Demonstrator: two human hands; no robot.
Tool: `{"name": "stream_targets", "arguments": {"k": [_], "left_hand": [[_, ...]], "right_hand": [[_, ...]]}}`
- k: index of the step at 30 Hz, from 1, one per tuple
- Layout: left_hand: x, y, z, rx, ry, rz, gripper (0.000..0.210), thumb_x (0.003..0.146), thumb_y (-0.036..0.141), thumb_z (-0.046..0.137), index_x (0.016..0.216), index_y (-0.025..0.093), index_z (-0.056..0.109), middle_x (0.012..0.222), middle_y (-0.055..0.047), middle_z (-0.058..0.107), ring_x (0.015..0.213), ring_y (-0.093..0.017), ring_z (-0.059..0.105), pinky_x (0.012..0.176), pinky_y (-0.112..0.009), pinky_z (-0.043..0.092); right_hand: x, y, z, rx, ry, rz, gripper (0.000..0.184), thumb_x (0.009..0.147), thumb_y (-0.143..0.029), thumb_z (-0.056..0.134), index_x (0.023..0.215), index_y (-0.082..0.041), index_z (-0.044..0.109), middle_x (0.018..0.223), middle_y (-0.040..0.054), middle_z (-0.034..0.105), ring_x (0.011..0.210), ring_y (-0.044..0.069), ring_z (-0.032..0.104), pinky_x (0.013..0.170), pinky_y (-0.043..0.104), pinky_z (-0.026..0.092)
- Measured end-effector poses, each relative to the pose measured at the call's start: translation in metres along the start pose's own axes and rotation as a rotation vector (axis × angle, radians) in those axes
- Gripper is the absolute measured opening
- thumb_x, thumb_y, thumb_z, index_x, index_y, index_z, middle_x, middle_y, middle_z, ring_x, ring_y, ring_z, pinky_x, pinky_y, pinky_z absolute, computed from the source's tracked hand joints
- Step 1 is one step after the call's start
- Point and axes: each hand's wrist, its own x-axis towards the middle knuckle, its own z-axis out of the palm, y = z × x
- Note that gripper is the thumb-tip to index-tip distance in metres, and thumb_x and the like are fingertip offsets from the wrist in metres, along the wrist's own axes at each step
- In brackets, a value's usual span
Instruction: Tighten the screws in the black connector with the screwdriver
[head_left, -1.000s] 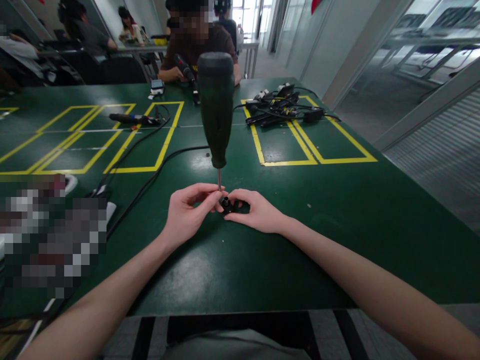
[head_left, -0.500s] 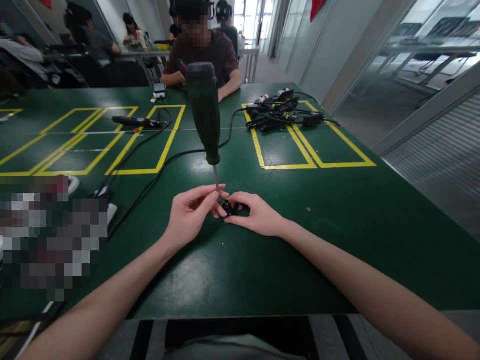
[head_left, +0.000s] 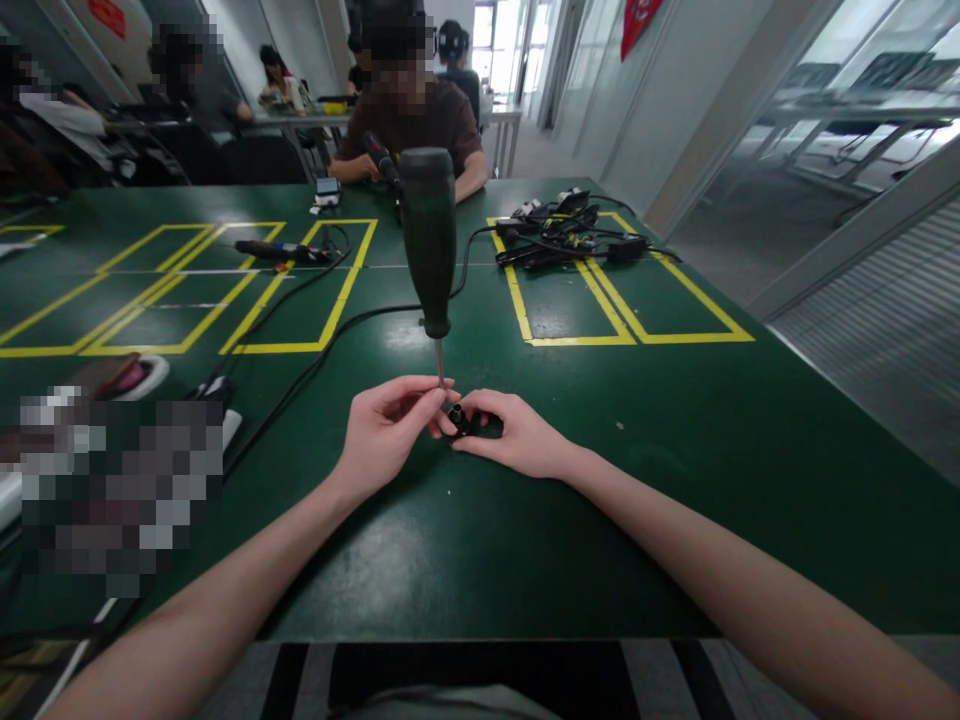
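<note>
A large screwdriver with a dark green handle [head_left: 429, 240] stands nearly upright over the table, its thin metal shaft pointing down. The fingers of my left hand [head_left: 386, 430] pinch that shaft low down, close to the tip, which is hidden by the fingers. My right hand [head_left: 517, 435] is closed around a small black part with a round, hollow top [head_left: 457, 415], thumb and fingers on either side of it. The part sits low, at the tabletop, touching or almost touching my left fingertips. Its exact kind cannot be made out.
On the green table [head_left: 600, 540], a heap of black cables and adapters [head_left: 570, 230] lies at the back right. A black corded tool [head_left: 281, 250] lies back left; its cable runs across the table. A person [head_left: 420, 130] sits opposite. Blurred-out items [head_left: 142, 480] are at left.
The screwdriver's handle has swung a little to the right and leans less. Both hands keep their grip, and the whole view has shifted slightly.
</note>
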Motion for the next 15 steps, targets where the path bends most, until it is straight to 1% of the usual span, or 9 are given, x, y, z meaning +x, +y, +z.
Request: {"name": "stream_targets", "arguments": {"k": [4, 9, 15], "left_hand": [[0.0014, -0.0002, 0.0004, -0.032, -0.014, -0.022, 0.021, 0.085, 0.032, 0.081, 0.094, 0.013, 0.079, 0.084, -0.007, 0.083, 0.058, -0.013, 0.075, 0.055, -0.02, 0.062], [0.0023, -0.0007, 0.0006, -0.01, -0.014, -0.029, 0.024, 0.083, 0.034, 0.082, 0.092, 0.013, 0.079, 0.083, -0.008, 0.082, 0.057, -0.014, 0.074, 0.054, -0.022, 0.062], [0.0019, 0.0005, 0.0003, -0.043, -0.026, -0.025, 0.015, 0.083, 0.027, 0.081, 0.09, 0.014, 0.078, 0.08, -0.005, 0.082, 0.057, -0.011, 0.074, 0.054, -0.018, 0.061]], "right_hand": [[-0.0003, 0.0011, 0.0002, -0.01, -0.007, 0.011, 0.024, 0.084, -0.024, 0.084, 0.103, -0.018, 0.069, 0.096, 0.003, 0.072, 0.084, 0.017, 0.065, 0.078, 0.03, 0.052], [-0.0003, 0.0015, 0.0012, -0.012, -0.002, 0.009, 0.025, 0.084, -0.024, 0.083, 0.104, -0.019, 0.069, 0.096, 0.0034, 0.073, 0.085, 0.018, 0.066, 0.078, 0.031, 0.053], [0.0005, 0.0008, 0.0009, -0.008, 0.012, -0.009, 0.025, 0.083, -0.021, 0.084, 0.103, -0.017, 0.069, 0.094, 0.0034, 0.072, 0.084, 0.017, 0.066, 0.077, 0.03, 0.052]]}}
